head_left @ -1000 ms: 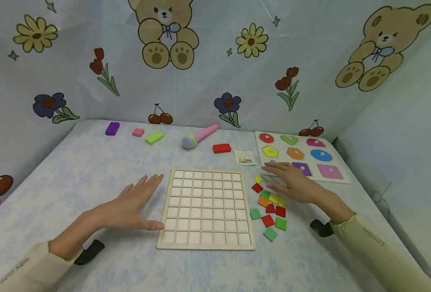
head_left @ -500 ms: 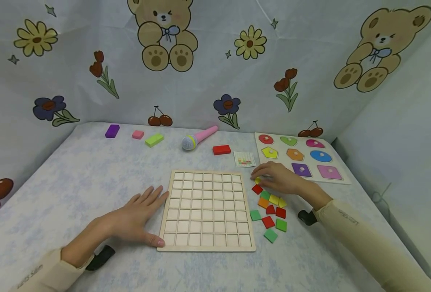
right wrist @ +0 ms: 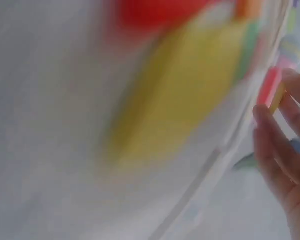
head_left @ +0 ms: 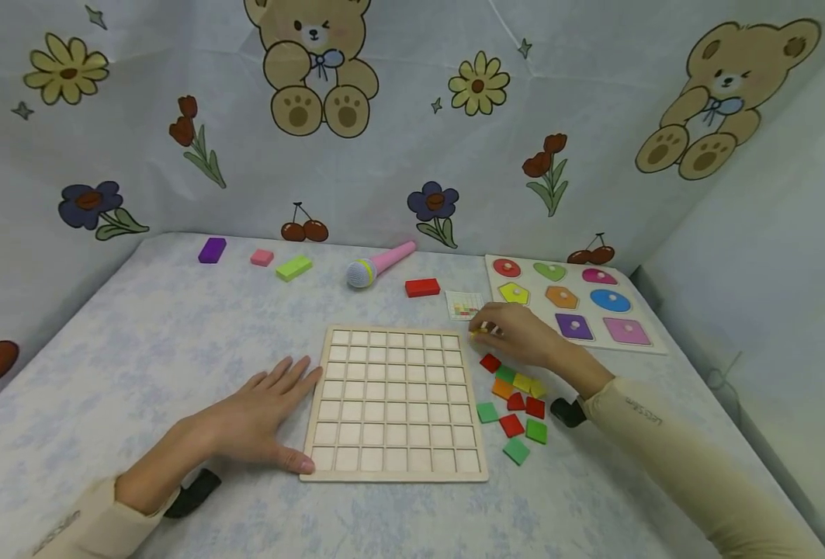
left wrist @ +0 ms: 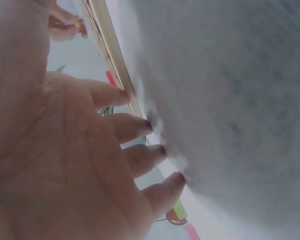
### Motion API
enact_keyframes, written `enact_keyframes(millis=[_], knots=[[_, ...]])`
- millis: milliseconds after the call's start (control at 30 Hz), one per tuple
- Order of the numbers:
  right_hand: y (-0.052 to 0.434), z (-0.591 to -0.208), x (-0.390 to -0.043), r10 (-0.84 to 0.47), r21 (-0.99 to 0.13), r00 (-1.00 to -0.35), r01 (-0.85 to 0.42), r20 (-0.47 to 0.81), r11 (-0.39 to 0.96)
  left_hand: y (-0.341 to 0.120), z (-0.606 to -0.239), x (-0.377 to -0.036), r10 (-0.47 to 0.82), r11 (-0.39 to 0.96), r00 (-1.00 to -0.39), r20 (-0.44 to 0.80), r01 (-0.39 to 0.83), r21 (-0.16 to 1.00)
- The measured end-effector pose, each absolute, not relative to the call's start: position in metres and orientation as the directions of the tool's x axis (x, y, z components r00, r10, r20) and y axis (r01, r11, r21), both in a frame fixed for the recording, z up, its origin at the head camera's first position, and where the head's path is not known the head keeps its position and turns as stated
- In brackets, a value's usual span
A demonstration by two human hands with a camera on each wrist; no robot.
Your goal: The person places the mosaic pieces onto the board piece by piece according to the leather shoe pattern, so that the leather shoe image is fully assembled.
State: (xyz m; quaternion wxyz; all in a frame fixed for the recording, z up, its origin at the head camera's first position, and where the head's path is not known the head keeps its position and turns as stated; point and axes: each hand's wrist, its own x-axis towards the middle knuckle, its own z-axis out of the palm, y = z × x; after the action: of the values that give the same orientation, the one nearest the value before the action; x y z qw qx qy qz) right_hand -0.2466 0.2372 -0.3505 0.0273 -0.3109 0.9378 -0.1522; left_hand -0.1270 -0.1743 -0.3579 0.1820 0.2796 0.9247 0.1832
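Observation:
A wooden grid board with empty square cells lies on the table in front of me. My left hand lies flat on the table, its fingers straight and touching the board's left edge. My right hand hovers just past the board's far right corner and pinches a small yellow tile in its fingertips. A pile of red, green, yellow and orange square tiles lies to the right of the board, near my right wrist.
A small pattern card lies behind my right hand. A shape peg puzzle sits at the back right. A pink toy microphone, a red block, and green, pink and purple blocks lie along the back.
My right hand went from flat over the tile pile to picking up the yellow tile, then lifted it leftward toward the board's far right corner. My left hand slid against the board's left edge.

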Motion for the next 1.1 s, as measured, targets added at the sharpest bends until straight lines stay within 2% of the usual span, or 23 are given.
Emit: enact_keyframes(millis=[133,367,500,767,967,1100], knots=[[0.201,-0.343,-0.238,-0.618,-0.348,-0.78,-0.608,0.098,0.713,-0.175,-0.357,-0.126,0.586,0.774,-0.778,-0.227,0.454,0.441],[0.126,-0.336,-0.217,-0.768,-0.362,-0.624,-0.755,0.142,0.547,-0.176,-0.357,-0.126,0.585,0.773,-0.781,-0.22,0.455,0.442],[0.094,-0.338,-0.206,-0.813,-0.32,-0.57,-0.798,0.122,0.511,-0.176,-0.357,-0.126,0.585,0.774,-0.78,-0.222,0.455,0.441],[0.065,-0.342,-0.192,-0.843,-0.198,-0.537,-0.83,0.037,0.521,-0.175,-0.357,-0.124,0.589,0.771,-0.777,-0.223,0.457,0.443],[0.063,-0.347,-0.184,-0.825,-0.167,-0.565,-0.814,0.004,0.557,-0.175,-0.357,-0.124,0.591,0.77,-0.775,-0.225,0.457,0.446],[0.066,-0.345,-0.179,-0.829,-0.118,-0.558,-0.822,-0.028,0.557,-0.175,-0.358,-0.125,0.589,0.773,-0.775,-0.229,0.458,0.439]])
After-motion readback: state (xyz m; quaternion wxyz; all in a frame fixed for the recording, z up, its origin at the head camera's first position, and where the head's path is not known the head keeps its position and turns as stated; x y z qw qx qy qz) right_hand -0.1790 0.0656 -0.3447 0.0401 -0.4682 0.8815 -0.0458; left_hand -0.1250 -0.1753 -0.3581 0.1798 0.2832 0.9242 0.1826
